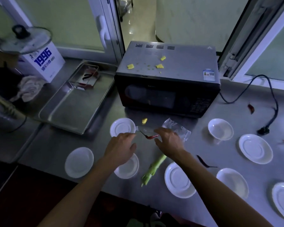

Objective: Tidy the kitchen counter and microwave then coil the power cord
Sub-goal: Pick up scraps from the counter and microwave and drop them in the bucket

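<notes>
A black microwave [167, 89] stands at the back of the steel counter [203, 122], with yellow food scraps [159, 66] scattered on its top. Its black power cord [272, 95] trails loosely to the right and ends in a plug [263, 131] lying on the counter. In front of the microwave lies a clear plastic wrapper [179, 128] with a red chili [152, 136] at its edge. My left hand [121, 148] reaches in with its fingertips at the wrapper's left edge. My right hand [169, 141] hovers over the wrapper, thumb and fingers apart around the chili's end.
Several white saucers [255, 149] and a small bowl [220, 130] are spread over the counter, with a green stalk [152, 171], a yellow scrap [144, 121] and loose chilies [251, 108]. A steel tray [75, 102] holding a clear box [85, 76], a white carton [43, 63] and a cloth [29, 87] sit left.
</notes>
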`<state>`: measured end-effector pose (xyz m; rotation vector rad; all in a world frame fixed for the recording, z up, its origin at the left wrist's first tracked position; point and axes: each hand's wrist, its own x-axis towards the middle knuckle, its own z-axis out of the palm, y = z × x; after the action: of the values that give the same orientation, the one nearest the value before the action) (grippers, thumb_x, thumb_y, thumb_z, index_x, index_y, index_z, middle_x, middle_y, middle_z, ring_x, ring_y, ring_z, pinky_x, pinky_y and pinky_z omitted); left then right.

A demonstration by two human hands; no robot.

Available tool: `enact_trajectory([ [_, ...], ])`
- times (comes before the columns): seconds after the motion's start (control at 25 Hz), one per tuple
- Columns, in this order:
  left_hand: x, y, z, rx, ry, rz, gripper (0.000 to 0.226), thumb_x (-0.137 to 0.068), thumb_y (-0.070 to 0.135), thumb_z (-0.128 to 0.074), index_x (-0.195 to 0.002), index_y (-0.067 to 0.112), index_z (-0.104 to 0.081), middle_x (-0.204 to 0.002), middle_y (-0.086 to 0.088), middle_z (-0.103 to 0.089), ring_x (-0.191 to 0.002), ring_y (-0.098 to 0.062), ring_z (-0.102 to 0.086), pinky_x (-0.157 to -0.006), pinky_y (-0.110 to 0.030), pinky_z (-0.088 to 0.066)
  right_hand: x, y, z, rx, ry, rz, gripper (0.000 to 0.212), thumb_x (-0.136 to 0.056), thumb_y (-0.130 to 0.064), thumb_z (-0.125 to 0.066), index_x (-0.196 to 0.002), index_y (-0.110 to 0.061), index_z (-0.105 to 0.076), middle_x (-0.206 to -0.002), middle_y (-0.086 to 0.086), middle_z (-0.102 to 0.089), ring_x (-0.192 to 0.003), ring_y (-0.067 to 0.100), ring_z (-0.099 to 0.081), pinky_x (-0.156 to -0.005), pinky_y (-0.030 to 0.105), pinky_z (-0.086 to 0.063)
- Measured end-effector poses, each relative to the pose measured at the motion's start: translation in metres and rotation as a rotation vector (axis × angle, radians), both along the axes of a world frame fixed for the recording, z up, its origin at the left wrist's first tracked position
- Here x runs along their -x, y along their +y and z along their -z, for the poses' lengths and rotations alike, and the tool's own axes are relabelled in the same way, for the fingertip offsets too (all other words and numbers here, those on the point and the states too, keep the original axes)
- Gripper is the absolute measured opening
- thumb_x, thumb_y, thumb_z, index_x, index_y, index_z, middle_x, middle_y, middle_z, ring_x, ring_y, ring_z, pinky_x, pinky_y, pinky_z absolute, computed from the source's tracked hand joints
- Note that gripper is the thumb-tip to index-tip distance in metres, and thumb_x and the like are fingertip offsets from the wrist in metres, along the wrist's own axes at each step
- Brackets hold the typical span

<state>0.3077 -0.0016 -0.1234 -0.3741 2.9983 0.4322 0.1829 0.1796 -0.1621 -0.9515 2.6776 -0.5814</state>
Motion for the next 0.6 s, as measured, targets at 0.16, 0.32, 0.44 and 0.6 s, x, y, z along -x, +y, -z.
enact_trajectory([
  [0.16,0.015,-0.019,0.012,-0.043,-0.001,-0.059,0.025,-0.091,0.03,-0.052,-0.113,0.022,-0.061,-0.107,0.003,-0.068,-0.088,-0.024,-0.061,-0.073,-0.041,-0.054,0.021,-0.022,0.018,-0.035,-0.058,-0.019,0.041,-0.089,-0.021,-0.061,-0.129,-0.022,-0.062,-0.131,-0.001,-0.063,-0.119,0.028,-0.059,-0.099,0.039,-0.047],
  [0.32,0.037,-0.042,0.031,-0.125,-0.01,-0.083,0.026,-0.093,0.031,-0.055,-0.117,0.024,-0.062,-0.109,0.002,-0.069,-0.094,-0.026,-0.065,-0.075,-0.042,-0.055,0.044,-0.053,0.036,-0.084,-0.118,0.003,0.043,-0.09,-0.023,-0.061,-0.133,-0.022,-0.06,-0.136,0.0,-0.06,-0.121,0.027,-0.057,-0.1,0.037,-0.047],
  [0.44,0.054,-0.06,0.047,-0.161,-0.001,-0.053,0.029,-0.094,0.034,-0.057,-0.121,0.025,-0.061,-0.112,0.0,-0.069,-0.096,-0.025,-0.064,-0.076,-0.039,-0.054,0.061,-0.074,0.047,-0.121,-0.134,0.024,0.04,-0.091,-0.022,-0.058,-0.131,-0.021,-0.06,-0.132,0.002,-0.062,-0.12,0.028,-0.057,-0.098,0.038,-0.047],
  [0.6,0.077,-0.086,0.069,-0.194,-0.055,0.036,0.034,-0.097,0.037,-0.05,-0.128,0.026,-0.056,-0.123,0.002,-0.066,-0.108,-0.022,-0.06,-0.087,-0.038,-0.047,0.073,-0.111,0.062,-0.144,-0.15,0.041,0.035,-0.091,-0.017,-0.055,-0.125,-0.02,-0.063,-0.124,0.003,-0.064,-0.112,0.027,-0.06,-0.093,0.036,-0.05],
])
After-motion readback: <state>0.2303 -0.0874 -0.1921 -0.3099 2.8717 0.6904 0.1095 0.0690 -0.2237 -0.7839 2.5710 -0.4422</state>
